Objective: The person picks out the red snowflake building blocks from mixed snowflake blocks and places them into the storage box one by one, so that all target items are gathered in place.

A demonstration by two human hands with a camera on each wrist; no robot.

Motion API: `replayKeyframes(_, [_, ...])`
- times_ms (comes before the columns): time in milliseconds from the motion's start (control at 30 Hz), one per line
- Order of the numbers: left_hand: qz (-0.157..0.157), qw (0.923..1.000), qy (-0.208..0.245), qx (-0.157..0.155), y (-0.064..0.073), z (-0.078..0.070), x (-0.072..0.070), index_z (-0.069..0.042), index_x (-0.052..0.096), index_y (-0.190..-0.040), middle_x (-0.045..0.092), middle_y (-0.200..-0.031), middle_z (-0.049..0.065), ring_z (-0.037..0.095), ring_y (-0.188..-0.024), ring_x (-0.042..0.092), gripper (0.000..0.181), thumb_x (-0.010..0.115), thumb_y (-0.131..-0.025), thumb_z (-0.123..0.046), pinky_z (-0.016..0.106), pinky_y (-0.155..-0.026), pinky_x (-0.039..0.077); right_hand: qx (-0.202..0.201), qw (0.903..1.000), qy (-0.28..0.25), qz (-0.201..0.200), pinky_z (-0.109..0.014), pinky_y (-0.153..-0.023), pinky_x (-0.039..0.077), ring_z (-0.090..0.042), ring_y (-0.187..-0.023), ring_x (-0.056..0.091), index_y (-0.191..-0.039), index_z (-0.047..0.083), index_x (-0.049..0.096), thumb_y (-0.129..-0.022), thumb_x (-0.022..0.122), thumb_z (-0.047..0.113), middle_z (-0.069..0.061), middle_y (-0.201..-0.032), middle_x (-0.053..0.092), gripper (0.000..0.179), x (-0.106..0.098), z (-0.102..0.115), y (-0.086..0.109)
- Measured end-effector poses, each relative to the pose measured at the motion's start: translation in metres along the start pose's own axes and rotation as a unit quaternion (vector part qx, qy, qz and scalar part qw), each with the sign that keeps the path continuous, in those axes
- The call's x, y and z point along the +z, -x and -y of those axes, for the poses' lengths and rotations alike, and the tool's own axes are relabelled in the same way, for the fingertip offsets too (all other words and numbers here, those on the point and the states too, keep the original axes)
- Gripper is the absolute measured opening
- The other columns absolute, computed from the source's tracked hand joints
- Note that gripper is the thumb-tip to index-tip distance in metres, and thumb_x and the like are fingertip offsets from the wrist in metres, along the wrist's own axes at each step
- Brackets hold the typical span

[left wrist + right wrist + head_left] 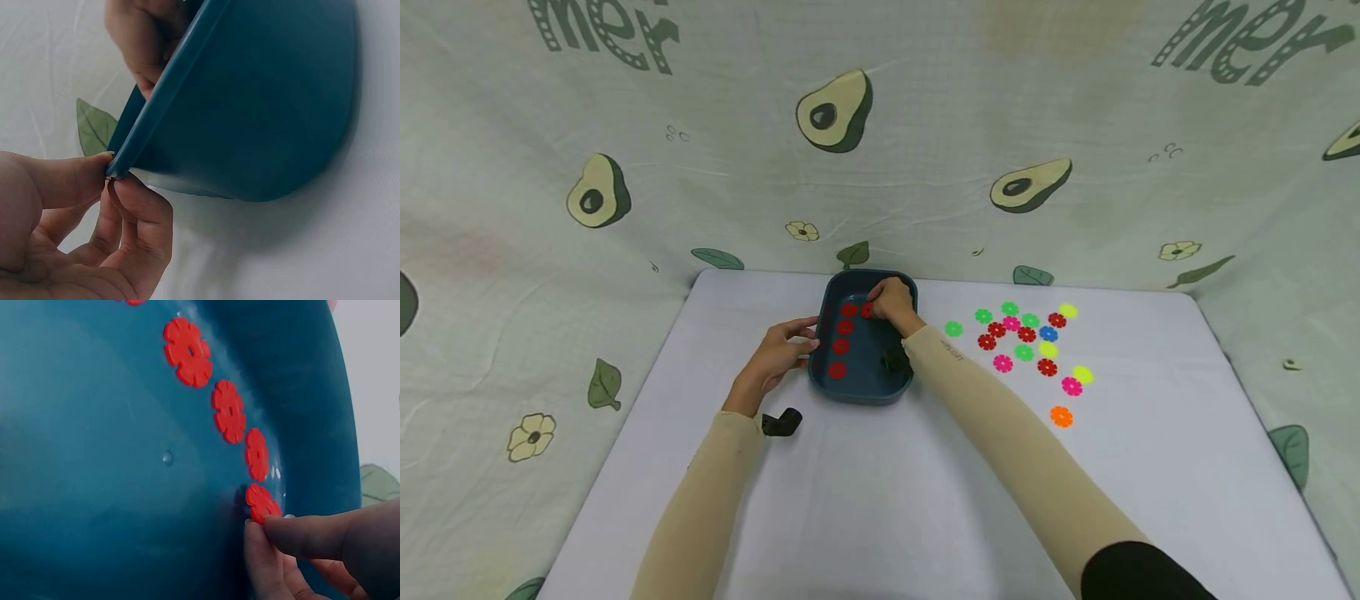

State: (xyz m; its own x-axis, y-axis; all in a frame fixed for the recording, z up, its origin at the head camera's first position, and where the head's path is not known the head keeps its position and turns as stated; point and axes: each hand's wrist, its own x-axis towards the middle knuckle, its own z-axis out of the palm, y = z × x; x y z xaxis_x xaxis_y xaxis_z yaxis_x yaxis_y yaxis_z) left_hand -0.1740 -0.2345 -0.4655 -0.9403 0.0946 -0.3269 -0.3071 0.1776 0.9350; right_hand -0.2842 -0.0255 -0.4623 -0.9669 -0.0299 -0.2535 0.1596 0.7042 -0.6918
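Note:
A blue plastic tray [863,398] stands on the white table. My left hand [778,354] pinches its left rim between thumb and fingertips, as the left wrist view shows with the tray rim [156,94]. Inside the tray, my right hand [895,305] pinches a red flower-shaped disc [261,501] between thumb and fingers, close to the tray floor. Several more red discs lie in a line along the tray's left side, among them one red disc [189,352] with notched edges and a small central slot. Whether the held disc touches the floor, I cannot tell.
Right of the tray lie loose discs in several colours, including a green disc [953,328], a blue disc [1048,333] and an orange disc [1062,417]. A patterned cloth [925,167] with avocados hangs behind the table. Black straps show at both wrists.

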Motion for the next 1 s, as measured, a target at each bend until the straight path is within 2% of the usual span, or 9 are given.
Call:
replayKeyframes(200, [0.002,1.0,-0.001,-0.002,0.0,-0.002,0.003,-0.002,0.047,-0.158,0.05,-0.126,0.012,0.014,-0.096,0.057,0.054,0.06,-0.105,0.001,0.022,-0.072,0.055,0.002,1.0,-0.003,0.001,-0.039,-0.088,0.058,-0.031,-0.1,0.067,-0.109,0.003,0.079,-0.084,0.079,-0.005,-0.016,-0.116,0.074,0.026,-0.003,-0.004,0.002])
replayKeyframes(333, [0.004,1.0,0.0,-0.003,0.0,-0.002,0.003,-0.002,0.046,-0.158,0.05,-0.126,0.011,0.013,-0.096,0.058,0.054,0.06,-0.106,0.001,0.022,-0.073,0.054,0.004,1.0,-0.001,0.004,-0.035,-0.08,0.055,-0.026,-0.09,0.063,-0.11,0.003,0.079,-0.086,0.075,-0.006,-0.016,-0.117,0.074,0.026,-0.004,-0.005,0.004])
replayKeyframes(467, [0.008,1.0,-0.004,0.002,0.001,-0.001,0.001,-0.001,0.044,-0.159,0.05,-0.125,0.012,0.012,-0.095,0.058,0.055,0.059,-0.106,0.001,0.021,-0.073,0.055,-0.013,0.9999,0.001,0.01,-0.031,-0.069,0.048,-0.02,-0.079,0.054,-0.111,0.003,0.078,-0.086,0.069,-0.009,-0.016,-0.115,0.074,0.029,-0.006,-0.003,0.008])
replayKeyframes(567, [0.007,1.0,-0.004,0.003,0.0,-0.001,0.0,-0.001,0.044,-0.16,0.05,-0.125,0.012,0.011,-0.095,0.058,0.056,0.059,-0.106,0.001,0.022,-0.074,0.055,-0.038,0.9991,-0.001,0.02,-0.029,-0.066,0.045,-0.018,-0.076,0.052,-0.114,0.002,0.077,-0.087,0.066,-0.011,-0.016,-0.113,0.074,0.032,-0.013,0.0,0.014])
replayKeyframes(667, [0.004,1.0,-0.006,-0.001,0.0,-0.001,0.001,-0.002,0.044,-0.16,0.05,-0.125,0.011,0.012,-0.096,0.057,0.055,0.059,-0.106,0.0,0.022,-0.074,0.055,-0.066,0.9971,-0.014,0.036,-0.03,-0.07,0.047,-0.021,-0.08,0.056,-0.119,0.0,0.075,-0.089,0.065,-0.012,-0.017,-0.112,0.072,0.034,-0.024,0.003,0.023])
replayKeyframes(800, [0.0,0.9999,-0.004,-0.01,0.0,-0.001,0.001,-0.003,0.045,-0.159,0.049,-0.124,0.01,0.012,-0.094,0.056,0.055,0.059,-0.106,0.0,0.021,-0.075,0.055,-0.105,0.9924,-0.04,0.049,-0.037,-0.084,0.055,-0.029,-0.099,0.066,-0.125,-0.003,0.072,-0.093,0.066,-0.012,-0.019,-0.117,0.071,0.034,-0.045,0.0,0.041])
replayKeyframes(867, [0.001,0.9999,-0.003,-0.011,0.0,-0.001,0.001,-0.003,0.045,-0.16,0.049,-0.124,0.01,0.012,-0.093,0.055,0.055,0.059,-0.106,0.0,0.021,-0.075,0.054,-0.122,0.9899,-0.053,0.049,-0.041,-0.09,0.056,-0.033,-0.108,0.068,-0.126,-0.004,0.071,-0.095,0.065,-0.011,-0.021,-0.12,0.07,0.032,-0.057,-0.006,0.05])
replayKeyframes(1000, [0.007,0.9999,-0.01,-0.011,0.0,-0.001,0.001,-0.003,0.044,-0.16,0.049,-0.125,0.01,0.011,-0.094,0.055,0.056,0.06,-0.106,-0.001,0.021,-0.076,0.055,-0.14,0.9854,-0.092,0.03,-0.044,-0.094,0.058,-0.038,-0.112,0.069,-0.126,-0.008,0.069,-0.096,0.064,-0.012,-0.026,-0.123,0.069,0.031,-0.082,-0.03,0.065])
